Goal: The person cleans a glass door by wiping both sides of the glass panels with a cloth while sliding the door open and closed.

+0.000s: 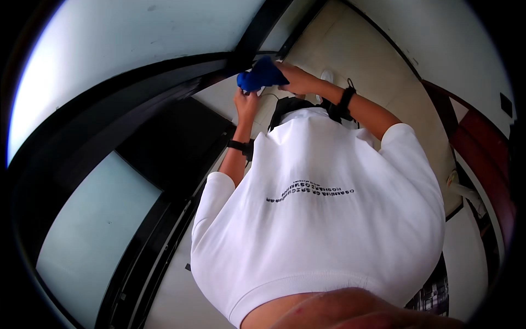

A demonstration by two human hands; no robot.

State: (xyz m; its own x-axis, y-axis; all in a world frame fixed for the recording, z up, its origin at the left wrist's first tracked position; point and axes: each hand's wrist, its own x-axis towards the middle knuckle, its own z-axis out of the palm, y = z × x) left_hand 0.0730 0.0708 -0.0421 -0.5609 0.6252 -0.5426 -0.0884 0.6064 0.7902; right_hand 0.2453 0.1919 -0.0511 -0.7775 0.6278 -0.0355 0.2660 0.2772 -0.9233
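A bunched blue cloth (263, 74) stretches between my two hands at the top of the head view. My left hand (246, 102) is closed on its lower left part, fingers pressed together. From the right, my right hand (297, 79) grips the other side of the cloth, though its fingertips are partly hidden behind the fabric. Both hands are held out in front of my body, close to a dark frame (245, 55) with pale panels. Each forearm wears a black strap.
On my left stand a frosted glass panel (98, 214) and a black panel (170, 140), set in dark framing. A pale tiled floor (350, 49) runs ahead. To the right is a dark red wooden piece (485, 153) beside a pale wall (438, 38).
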